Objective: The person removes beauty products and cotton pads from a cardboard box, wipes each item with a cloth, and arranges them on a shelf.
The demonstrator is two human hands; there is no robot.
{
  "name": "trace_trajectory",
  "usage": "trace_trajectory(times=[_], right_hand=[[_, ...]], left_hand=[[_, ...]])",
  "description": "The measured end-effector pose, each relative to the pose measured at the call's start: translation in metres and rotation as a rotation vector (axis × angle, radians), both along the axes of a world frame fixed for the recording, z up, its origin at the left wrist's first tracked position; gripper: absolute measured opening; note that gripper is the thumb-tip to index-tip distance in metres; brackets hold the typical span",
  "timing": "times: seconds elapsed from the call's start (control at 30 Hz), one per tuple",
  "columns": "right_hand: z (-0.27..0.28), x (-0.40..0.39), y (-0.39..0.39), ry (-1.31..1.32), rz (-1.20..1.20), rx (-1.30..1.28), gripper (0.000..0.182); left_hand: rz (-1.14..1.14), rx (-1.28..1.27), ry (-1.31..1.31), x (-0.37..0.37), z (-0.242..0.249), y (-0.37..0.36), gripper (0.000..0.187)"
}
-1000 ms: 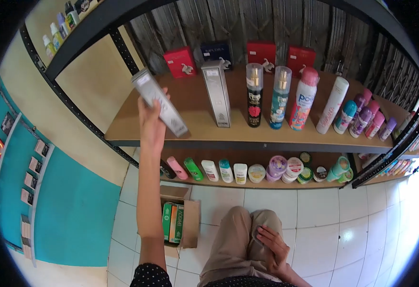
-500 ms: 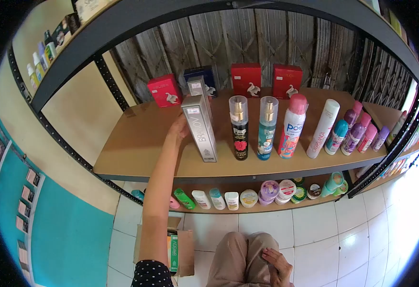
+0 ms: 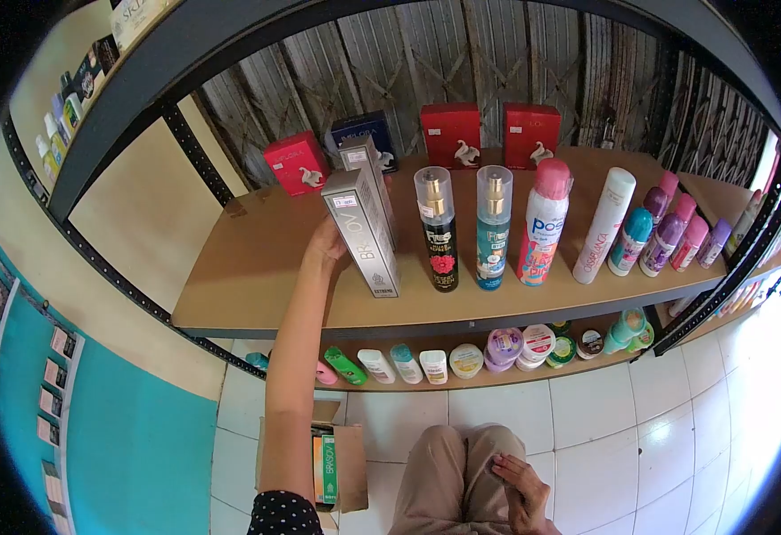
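My left hand (image 3: 326,245) reaches to the shelf and is closed on a tall silver perfume box (image 3: 360,153), its fingers mostly hidden behind the cartons. Directly in front stands a second silver perfume box (image 3: 364,241), marked with vertical lettering and a price sticker. To the right of the boxes are a black body mist bottle (image 3: 444,245) and a teal one (image 3: 492,250), both with clear caps. My right hand (image 3: 520,490) rests on my knee, fingers loosely extended, with nothing in it.
Red boxes (image 3: 451,134) and a dark blue box (image 3: 364,134) line the back of the shelf (image 3: 248,267). Spray cans (image 3: 546,232) and small bottles stand at right. Bottles and jars (image 3: 466,361) fill the lower shelf. An open carton (image 3: 352,459) with boxes sits on the floor.
The view has shifted slightly, and the two silver boxes lean a little more to the left in it. My left hand remains at the boxes; my right hand stays on my knee.
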State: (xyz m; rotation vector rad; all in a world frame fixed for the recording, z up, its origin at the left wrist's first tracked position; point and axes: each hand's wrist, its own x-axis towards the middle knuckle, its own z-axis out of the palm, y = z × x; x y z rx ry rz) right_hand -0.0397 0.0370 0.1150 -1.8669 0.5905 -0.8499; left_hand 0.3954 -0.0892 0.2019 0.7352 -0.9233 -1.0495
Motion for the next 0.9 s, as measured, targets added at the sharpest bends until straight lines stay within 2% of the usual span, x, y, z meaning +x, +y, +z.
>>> trace_trajectory(times=[0.07,0.1,0.17,0.27,0.37,0.47,0.6,0.67,0.7,0.77,0.83,0.9], right_hand=[[-0.004,0.001,0.002,-0.166,0.052,-0.087,0.031],[-0.005,0.001,0.004,-0.166,0.050,-0.085,0.031],[-0.003,0.004,0.007,0.017,-0.073,-0.041,0.037],[-0.005,0.004,0.007,0.005,-0.083,-0.053,0.037],[0.002,0.006,0.006,0.009,-0.071,-0.086,0.037],[0.004,0.006,0.007,-0.012,-0.081,-0.075,0.037],[-0.011,0.000,0.006,0.006,-0.066,-0.069,0.038],[-0.017,-0.003,0.004,0.015,-0.029,-0.078,0.037],[-0.015,-0.003,0.003,0.021,-0.028,-0.078,0.037],[-0.009,0.000,0.002,0.005,-0.012,-0.077,0.036],[-0.009,0.001,0.004,0.001,-0.024,-0.040,0.036],[-0.012,-0.004,0.003,0.040,0.010,0.031,0.036]], left_hand=[[-0.101,-0.095,-0.019,-0.017,0.013,0.010,0.036],[-0.103,-0.093,-0.018,-0.008,0.005,0.009,0.036],[0.013,0.058,0.088,0.018,-0.016,0.007,0.036],[0.095,0.075,0.020,0.019,-0.019,0.007,0.036],[-0.030,-0.041,-0.077,-0.014,0.007,0.014,0.036],[0.074,0.000,-0.093,-0.011,0.003,0.014,0.043],[0.057,0.018,-0.051,0.001,-0.003,0.019,0.053],[-0.306,-0.135,0.179,0.027,-0.015,0.018,0.048],[-0.305,-0.135,0.184,0.032,-0.018,0.021,0.048],[0.058,-0.051,0.036,0.017,-0.002,0.041,0.043],[0.553,-0.127,-0.130,-0.008,0.012,0.071,0.037],[1.213,-0.192,-0.632,-0.037,0.016,0.125,0.032]])
